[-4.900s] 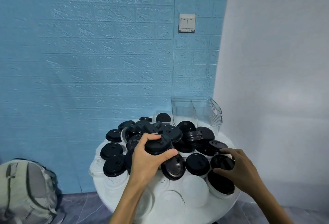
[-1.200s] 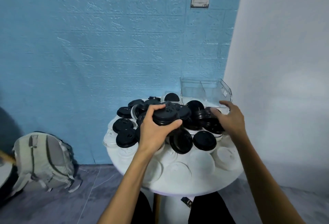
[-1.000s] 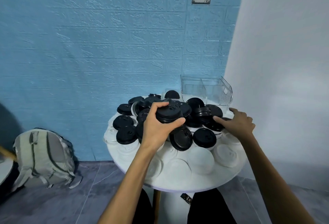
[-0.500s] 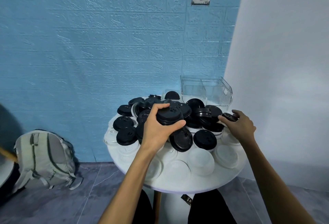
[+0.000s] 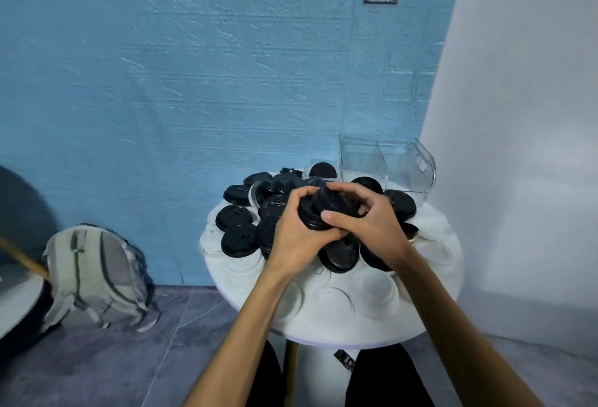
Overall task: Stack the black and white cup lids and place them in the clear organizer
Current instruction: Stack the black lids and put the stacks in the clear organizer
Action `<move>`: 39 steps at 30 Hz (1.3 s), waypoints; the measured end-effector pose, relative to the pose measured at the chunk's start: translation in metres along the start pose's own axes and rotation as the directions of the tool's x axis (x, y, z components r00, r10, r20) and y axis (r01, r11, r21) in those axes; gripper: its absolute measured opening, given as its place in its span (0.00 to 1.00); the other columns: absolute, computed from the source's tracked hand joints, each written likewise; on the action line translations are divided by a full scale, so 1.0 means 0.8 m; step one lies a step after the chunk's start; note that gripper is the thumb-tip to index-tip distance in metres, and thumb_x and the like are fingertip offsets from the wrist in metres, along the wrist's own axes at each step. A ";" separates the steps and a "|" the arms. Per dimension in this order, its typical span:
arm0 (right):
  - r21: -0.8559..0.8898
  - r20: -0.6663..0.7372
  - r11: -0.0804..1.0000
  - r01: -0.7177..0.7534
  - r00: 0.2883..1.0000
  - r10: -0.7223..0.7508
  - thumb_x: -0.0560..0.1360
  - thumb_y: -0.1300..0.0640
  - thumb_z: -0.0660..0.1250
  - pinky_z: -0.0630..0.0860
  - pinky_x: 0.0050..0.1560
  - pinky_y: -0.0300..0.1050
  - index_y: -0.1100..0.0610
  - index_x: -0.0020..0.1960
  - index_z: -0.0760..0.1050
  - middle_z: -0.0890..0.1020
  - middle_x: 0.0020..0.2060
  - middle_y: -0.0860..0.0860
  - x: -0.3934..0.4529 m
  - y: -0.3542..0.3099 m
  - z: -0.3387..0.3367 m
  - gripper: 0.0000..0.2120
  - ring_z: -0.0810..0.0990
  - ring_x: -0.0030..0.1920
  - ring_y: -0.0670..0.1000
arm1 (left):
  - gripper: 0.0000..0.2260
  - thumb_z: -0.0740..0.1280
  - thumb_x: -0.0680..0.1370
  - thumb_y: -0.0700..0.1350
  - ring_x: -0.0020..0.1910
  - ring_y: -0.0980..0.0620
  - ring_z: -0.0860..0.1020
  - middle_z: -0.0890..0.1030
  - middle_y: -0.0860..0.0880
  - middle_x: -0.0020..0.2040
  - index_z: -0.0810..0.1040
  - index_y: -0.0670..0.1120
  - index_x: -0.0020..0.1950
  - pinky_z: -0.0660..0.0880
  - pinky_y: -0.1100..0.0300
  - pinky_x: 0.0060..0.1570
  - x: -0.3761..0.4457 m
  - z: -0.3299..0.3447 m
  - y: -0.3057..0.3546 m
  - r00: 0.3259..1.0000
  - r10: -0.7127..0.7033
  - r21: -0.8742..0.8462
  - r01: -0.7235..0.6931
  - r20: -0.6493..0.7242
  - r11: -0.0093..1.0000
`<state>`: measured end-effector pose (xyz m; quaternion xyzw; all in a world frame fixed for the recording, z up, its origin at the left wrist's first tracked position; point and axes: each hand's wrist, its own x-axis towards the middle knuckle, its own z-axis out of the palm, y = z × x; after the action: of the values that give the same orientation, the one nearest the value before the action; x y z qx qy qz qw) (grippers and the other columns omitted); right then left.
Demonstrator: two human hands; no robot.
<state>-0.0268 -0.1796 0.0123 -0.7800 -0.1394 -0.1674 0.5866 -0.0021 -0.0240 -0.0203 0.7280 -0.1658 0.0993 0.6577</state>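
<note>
Above the pile, my left hand (image 5: pixel 299 232) grips a short stack of black lids (image 5: pixel 315 212). My right hand (image 5: pixel 369 223) has come in from the right and holds a black lid (image 5: pixel 336 201) against the top of that stack, its fingers curled over the lid. Several loose black lids (image 5: pixel 238 240) lie scattered over the round white table (image 5: pixel 323 330). White lids (image 5: pixel 372 287) lie along the near and right parts of the table. The clear organizer (image 5: pixel 388 164) stands at the table's far right, with a divider and nothing visible inside.
A grey backpack (image 5: pixel 94 274) leans against the blue wall on the floor at the left. Another round table's edge (image 5: pixel 16 303) shows at the far left. A white wall (image 5: pixel 517 147) stands close on the right. A small clear box (image 5: pixel 320 170) with a black lid sits behind the pile.
My right hand picked up a black lid at the pile's right side and carried it left to the stack in my left hand. My left hand stayed in place.
</note>
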 end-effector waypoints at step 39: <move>-0.697 -0.125 0.659 -0.284 0.953 0.278 0.63 0.42 0.80 0.68 0.48 0.45 0.46 0.57 0.71 0.74 0.52 0.49 -0.015 0.052 -0.072 0.28 0.76 0.50 0.50 | 0.32 0.86 0.63 0.47 0.58 0.59 0.81 0.83 0.58 0.57 0.75 0.60 0.61 0.78 0.54 0.64 0.002 -0.009 -0.001 0.999 -0.029 -0.026 0.028 -0.029 0.999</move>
<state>-0.0261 -0.2462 -0.0143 -0.9560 0.0597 -0.1186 0.2614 0.0006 -0.0172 -0.0197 0.7205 -0.1470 0.0984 0.6705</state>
